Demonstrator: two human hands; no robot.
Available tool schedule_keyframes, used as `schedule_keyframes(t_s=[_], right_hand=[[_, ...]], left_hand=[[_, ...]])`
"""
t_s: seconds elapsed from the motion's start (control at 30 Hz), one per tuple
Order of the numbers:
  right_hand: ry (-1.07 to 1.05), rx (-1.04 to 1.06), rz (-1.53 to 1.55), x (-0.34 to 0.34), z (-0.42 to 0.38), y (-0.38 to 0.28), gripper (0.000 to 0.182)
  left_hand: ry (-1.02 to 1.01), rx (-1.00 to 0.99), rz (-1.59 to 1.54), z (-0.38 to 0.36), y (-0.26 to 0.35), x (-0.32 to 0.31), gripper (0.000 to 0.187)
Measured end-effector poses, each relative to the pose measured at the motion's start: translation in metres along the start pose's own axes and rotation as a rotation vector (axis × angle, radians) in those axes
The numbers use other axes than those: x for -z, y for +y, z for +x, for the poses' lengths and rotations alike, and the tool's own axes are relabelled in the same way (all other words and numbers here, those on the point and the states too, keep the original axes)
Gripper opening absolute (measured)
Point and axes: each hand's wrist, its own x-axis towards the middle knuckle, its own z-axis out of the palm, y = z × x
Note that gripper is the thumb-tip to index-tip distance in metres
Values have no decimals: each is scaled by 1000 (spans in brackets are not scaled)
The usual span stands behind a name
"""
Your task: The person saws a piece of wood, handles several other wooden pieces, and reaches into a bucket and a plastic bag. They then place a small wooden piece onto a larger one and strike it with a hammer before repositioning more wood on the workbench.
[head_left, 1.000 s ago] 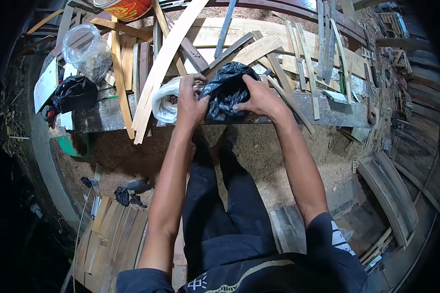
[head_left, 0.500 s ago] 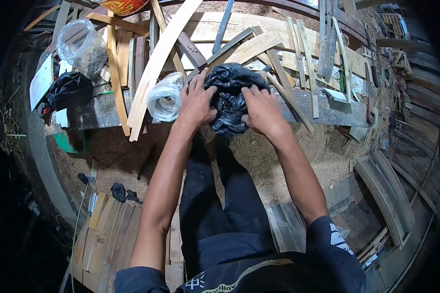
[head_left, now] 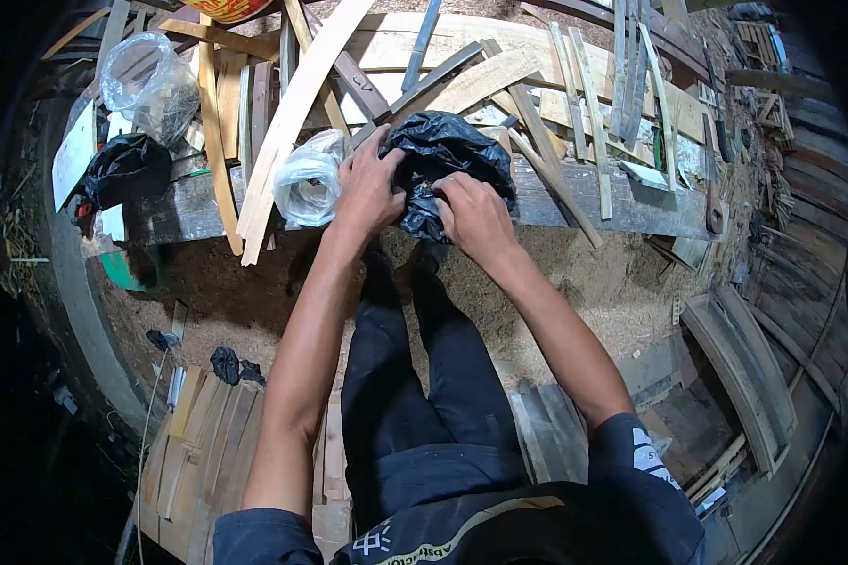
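Gripping the black plastic bag (head_left: 448, 165) with both hands, I have it resting on the edge of the grey wooden bench (head_left: 631, 212) in the upper middle of the head view. My left hand (head_left: 369, 188) is closed on the bag's left side, fingers bunched into the film; my right hand (head_left: 476, 217) pinches its lower front edge, thumb and fingers pressed together on the plastic.

I judge the bag thin, soft and crinkly, with no stiffness of its own, so it folds wherever I squeeze. It bulges as if something sits inside, though I cannot tell what or how heavy. The glossy film looks slippery and could tear on anything sharp among the wooden strips (head_left: 297, 113) fanned out behind it. Best hold, I think, is gathered film near the mouth, not the smooth belly.

Just left of my left hand lies a clear plastic bag (head_left: 306, 184), touching or nearly so. Farther toward the upper left sit 1 more black bag (head_left: 122, 169) and 1 more clear bag (head_left: 146, 85).
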Motion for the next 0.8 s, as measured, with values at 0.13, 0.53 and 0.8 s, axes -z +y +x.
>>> schedule_keyframes(t_s=[0.13,0.53,0.8], right_hand=[[22,17,2,-5,2,-4,31],[116,55,29,-20,1,2,26],[204,36,102,-28,-2,5,13]], left_hand=[[5,-14,-26,-2,-7,-3,61],[72,-72,-80,-5,-9,-11,59],[176,-81,-85,-13,-5,-13,53]])
